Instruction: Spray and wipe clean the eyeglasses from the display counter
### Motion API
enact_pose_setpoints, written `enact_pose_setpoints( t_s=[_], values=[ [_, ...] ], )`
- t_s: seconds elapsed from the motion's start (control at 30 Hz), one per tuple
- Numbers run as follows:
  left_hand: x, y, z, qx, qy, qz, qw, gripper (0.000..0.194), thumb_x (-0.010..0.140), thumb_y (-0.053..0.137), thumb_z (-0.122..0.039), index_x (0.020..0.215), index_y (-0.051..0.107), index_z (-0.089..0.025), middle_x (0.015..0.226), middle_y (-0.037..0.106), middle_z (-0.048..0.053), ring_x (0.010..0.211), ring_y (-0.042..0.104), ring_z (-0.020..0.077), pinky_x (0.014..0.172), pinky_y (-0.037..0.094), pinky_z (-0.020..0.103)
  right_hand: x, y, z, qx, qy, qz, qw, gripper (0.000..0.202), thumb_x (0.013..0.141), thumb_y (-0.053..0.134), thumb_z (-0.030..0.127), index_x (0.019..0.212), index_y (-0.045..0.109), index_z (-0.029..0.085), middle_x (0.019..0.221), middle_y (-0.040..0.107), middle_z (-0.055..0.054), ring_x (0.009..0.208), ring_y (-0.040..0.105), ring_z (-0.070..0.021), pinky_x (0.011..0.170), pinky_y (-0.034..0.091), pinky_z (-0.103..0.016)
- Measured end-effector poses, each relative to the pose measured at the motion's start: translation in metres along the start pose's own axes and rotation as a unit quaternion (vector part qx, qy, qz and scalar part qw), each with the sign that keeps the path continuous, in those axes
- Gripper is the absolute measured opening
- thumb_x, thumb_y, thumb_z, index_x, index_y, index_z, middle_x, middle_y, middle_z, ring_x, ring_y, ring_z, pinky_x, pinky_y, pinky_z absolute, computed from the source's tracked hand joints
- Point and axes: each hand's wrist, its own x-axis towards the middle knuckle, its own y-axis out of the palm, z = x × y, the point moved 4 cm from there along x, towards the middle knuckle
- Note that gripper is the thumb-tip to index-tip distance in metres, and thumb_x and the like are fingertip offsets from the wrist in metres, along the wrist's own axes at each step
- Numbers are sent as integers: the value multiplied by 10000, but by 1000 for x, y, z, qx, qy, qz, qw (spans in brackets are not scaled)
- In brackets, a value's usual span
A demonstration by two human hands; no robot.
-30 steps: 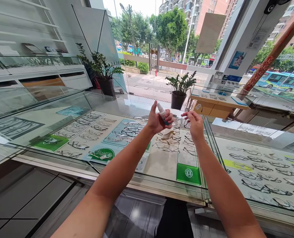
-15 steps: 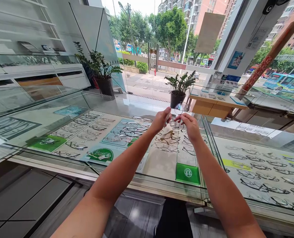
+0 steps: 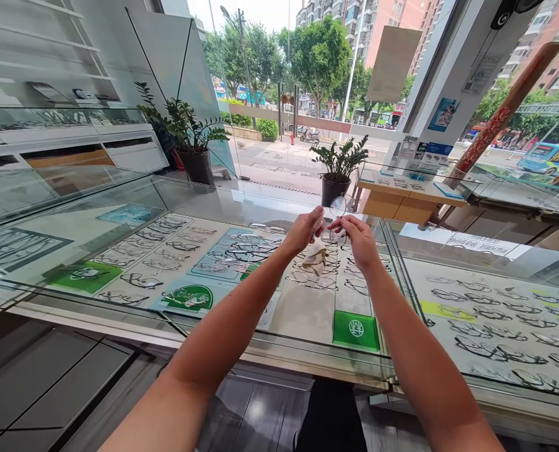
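In front of me, above the glass counter, my right hand (image 3: 360,240) pinches a pair of thin-rimmed eyeglasses (image 3: 338,206) near the middle. The glasses are turned on end, one round lens above the fingers and the other below. Just left of them is my left hand (image 3: 304,231), closed with the thumb on top. A pale beige cloth (image 3: 315,258) hangs down beneath this hand and is gripped in its fingers. Both hands are close together, and the left fingertips are partly hidden.
Rows of eyeglass frames (image 3: 255,247) lie inside the glass display counter (image 3: 303,307). More frames (image 3: 500,351) fill the case at right. A green card (image 3: 355,329) lies near the front edge. Potted plants (image 3: 336,185) stand beyond the counter, before the window.
The eyeglasses have turned slightly in my right hand; the coloured reflection on the upper lens has faded and the lower lens shows more. Both hands stay nearly in place.
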Motion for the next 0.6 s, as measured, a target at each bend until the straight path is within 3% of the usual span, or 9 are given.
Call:
enact_pose_setpoints(
  t_s=[0.17,0.37,0.5,0.6],
  values=[
    [-2,3,3,52,0,40,998,737,893,452,-894,659,550,-201,648,507,25,593,434,139,544,338,280,3,-10,-4,40,18,-63,997,263,938,707,512,855,785,275,960,821,-40,886,638,-204,796,492,-348],
    [-3,9,2,102,49,70,991,691,963,466,-804,610,429,-211,616,451,5,606,395,137,600,321,302,4,-10,-7,31,10,-57,998,258,950,691,498,833,768,281,995,817,-23,913,644,-198,783,483,-339],
    [2,-1,6,60,30,18,998,711,949,458,-866,688,523,-209,692,513,21,643,455,153,584,368,290,3,-10,-5,39,14,-67,997,248,940,689,495,851,772,278,961,824,-26,902,656,-200,801,477,-348],
    [11,-25,12,0,28,-90,996,646,941,534,-841,792,575,-214,784,560,29,717,524,170,641,472,294,3,-13,-5,39,22,-89,995,257,914,712,519,863,777,275,950,828,-32,880,651,-204,748,452,-344]
  ],
)
